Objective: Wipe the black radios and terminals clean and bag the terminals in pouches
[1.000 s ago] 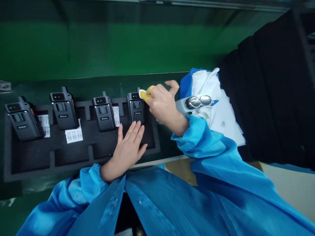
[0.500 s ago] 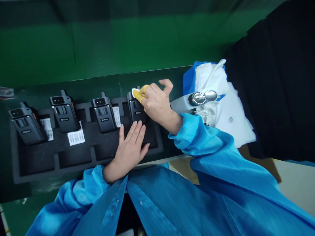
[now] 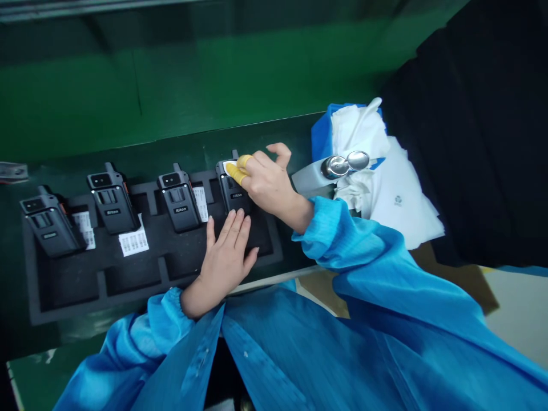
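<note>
In a black foam tray, three walkie-talkies stand leftmost. The open left hand lies flat just below the fourth walkie-talkie, whose long axis points away from the person. The right hand, nearer its top end, pinches a white wipe there between yellow finger cots. White sheets lie farther right.

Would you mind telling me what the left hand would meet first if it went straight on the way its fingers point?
The left hand would probably meet the lower end of the rightmost black Riton radio in the foam tray; its fingertips look to be at it, though depth is unclear.
</note>
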Tool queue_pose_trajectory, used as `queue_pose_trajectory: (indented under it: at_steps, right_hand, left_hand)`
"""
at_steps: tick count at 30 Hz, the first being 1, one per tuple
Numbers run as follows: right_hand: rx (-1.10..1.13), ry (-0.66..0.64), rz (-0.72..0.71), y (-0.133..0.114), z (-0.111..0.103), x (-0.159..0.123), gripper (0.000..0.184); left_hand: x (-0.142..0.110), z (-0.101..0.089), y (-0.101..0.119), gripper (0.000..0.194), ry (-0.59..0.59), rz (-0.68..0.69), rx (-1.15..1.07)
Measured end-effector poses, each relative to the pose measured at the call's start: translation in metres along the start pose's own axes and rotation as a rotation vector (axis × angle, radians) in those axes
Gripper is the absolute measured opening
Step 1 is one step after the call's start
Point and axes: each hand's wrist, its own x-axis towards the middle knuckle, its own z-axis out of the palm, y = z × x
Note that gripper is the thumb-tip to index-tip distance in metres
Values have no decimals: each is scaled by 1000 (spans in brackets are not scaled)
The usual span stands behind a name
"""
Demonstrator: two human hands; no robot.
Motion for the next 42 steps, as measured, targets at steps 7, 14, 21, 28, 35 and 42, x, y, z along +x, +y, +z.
queue_pose_trajectory:
  at_steps: [7,14,21,28,35,42]
  right_hand:
    - [-98,46,45,17,0,4,44]
    - [-100,77,-63,-1,9,15,45]
    - [-167,138,87,11,5,-26,39]
    - [-241,323,-280,-21,20,-49,35]
    - [-218,220,-141,-8,21,-56,34]
    - [-208,209,-232,-22,22,-46,31]
  left_hand:
    - [1,1,0,50,49,29,21]
    - [-1,3,-1,51,38,19,5]
    - [-2,4,-2,48,117,50,-7]
    - [-5,9,-2,48,121,19,-58]
    - [-3,9,-3,46,93,18,-83]
    - [-2,12,-4,50,88,21,-103]
